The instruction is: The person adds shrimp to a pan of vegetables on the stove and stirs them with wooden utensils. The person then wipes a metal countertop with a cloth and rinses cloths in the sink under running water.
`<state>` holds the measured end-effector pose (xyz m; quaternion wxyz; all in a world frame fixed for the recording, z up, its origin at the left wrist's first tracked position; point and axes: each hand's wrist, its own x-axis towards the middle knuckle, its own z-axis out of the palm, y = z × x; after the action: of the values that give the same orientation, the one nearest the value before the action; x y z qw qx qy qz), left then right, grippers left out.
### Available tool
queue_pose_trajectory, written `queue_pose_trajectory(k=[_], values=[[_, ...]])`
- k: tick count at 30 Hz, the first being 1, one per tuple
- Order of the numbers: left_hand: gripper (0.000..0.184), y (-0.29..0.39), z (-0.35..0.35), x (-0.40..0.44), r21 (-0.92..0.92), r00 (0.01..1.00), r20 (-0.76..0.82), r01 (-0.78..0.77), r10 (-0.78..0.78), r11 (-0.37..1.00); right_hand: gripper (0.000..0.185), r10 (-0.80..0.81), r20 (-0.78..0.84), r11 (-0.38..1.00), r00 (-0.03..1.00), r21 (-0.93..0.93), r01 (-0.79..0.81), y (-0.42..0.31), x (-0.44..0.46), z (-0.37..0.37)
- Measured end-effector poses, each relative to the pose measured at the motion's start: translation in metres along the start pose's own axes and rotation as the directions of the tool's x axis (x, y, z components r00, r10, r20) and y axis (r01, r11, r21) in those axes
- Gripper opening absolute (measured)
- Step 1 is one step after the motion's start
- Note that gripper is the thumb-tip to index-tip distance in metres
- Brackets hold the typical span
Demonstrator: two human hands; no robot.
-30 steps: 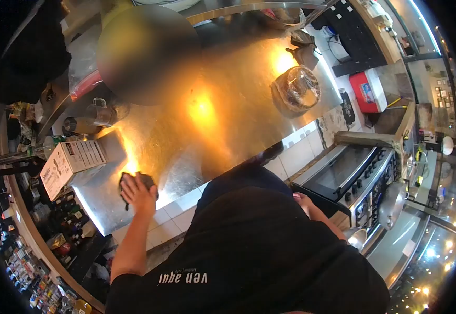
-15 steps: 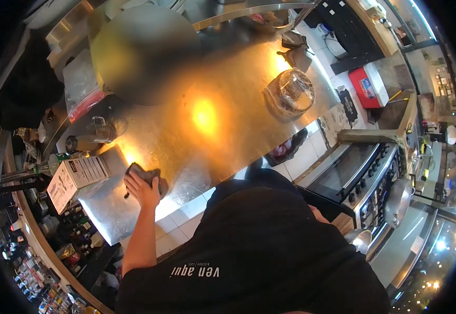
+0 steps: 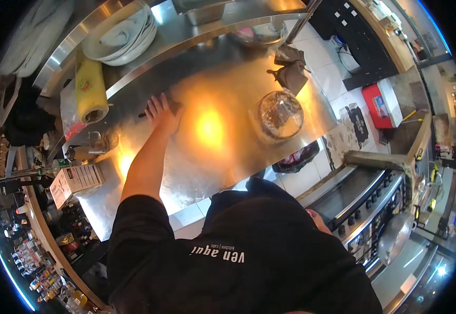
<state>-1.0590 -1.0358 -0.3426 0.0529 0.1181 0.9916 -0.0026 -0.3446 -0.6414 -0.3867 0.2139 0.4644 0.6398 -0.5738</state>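
Note:
My left hand (image 3: pixel 165 115) reaches out over the steel table (image 3: pixel 191 178) and holds a dark cloth (image 3: pixel 175 106) down against its top. The fingers are spread over the cloth, which shows at both sides of the hand. My right hand (image 3: pixel 319 222) hangs low beside my body, near the oven; the black shirt covers much of it and its fingers are hidden. A round, clear-wrapped container (image 3: pixel 280 115) sits on the right part of the table. Behind it lie dark brown folded pieces (image 3: pixel 292 76) that I cannot name.
A shelf (image 3: pixel 186 29) with stacked white bowls (image 3: pixel 126 39) runs along the far side. A yellow roll (image 3: pixel 90 91), a glass jug (image 3: pixel 96 141) and a printed box (image 3: pixel 76 183) line the left. The oven (image 3: pixel 343 196) and a red-and-white cooler (image 3: pixel 380 103) are at right.
My left hand has slid the cloth away from the table's near left corner toward the far side. My view has shifted; the blurred round shape at the upper left is gone, showing bowls and roll.

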Motion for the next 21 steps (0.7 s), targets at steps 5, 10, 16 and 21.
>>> queue_pose_trajectory(k=[5, 10, 16, 21], values=[[0.102, 0.094, -0.008, 0.043, -0.032, 0.993, -0.055, -0.104, 0.103, 0.994, 0.038, -0.064, 0.024, 0.954, 0.998, -0.293, 0.068, -0.057, 0.018, -0.054], [0.095, 0.157, 0.002, -0.022, -0.046, 0.929, 0.016, -0.369, 0.37, 0.928, 0.042, -0.168, 0.055, 0.899, 0.984, -0.402, 0.176, -0.074, 0.09, -0.105], [0.093, 0.049, -0.02, -0.14, -0.108, 0.985, 0.107, -0.122, 0.133, 0.987, 0.039, -0.167, 0.058, 0.972, 0.984, -0.156, 0.174, -0.157, 0.132, -0.116], [0.104, -0.088, 0.061, -0.201, -0.021, 0.962, 0.019, 0.274, -0.273, 0.962, 0.037, -0.195, 0.151, 0.958, 0.969, -0.185, 0.221, -0.163, 0.126, -0.097]])
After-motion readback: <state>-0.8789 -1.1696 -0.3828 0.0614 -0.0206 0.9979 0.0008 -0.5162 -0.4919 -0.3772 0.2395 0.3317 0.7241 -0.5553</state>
